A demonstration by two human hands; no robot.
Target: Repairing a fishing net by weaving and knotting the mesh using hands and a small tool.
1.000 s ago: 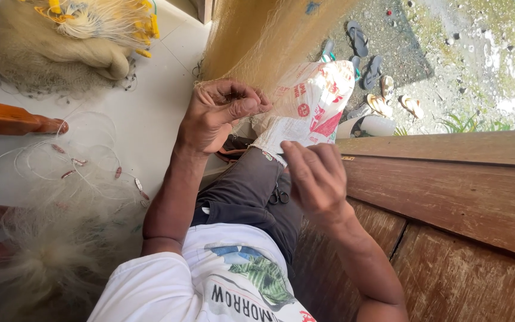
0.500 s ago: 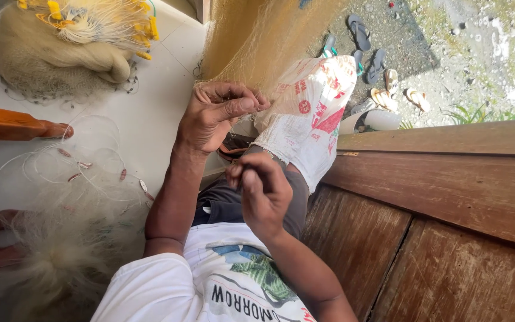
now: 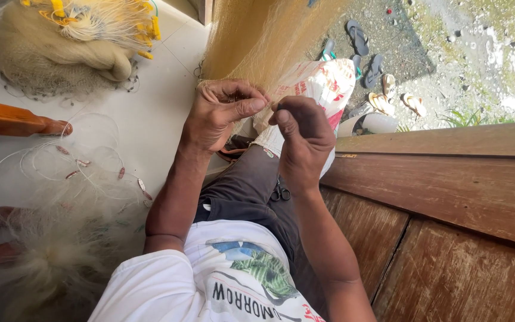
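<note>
The fine tan fishing net point(image 3: 263, 42) hangs taut above your lap, its lower edge pinched in both grips. Your left hand point(image 3: 219, 116) and right hand point(image 3: 302, 137) close on it, fingertips nearly touching. A bundled net with yellow floats point(image 3: 67, 42) lies on the white tile floor point(image 3: 150, 119) to your left.

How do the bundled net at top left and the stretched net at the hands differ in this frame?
The heaped net lies bundled on the white floor with yellow floats on top; the stretched net hangs taut, without floats, pinched by the left hand and right hand. Both are fine, pale yellowish mesh.
</note>
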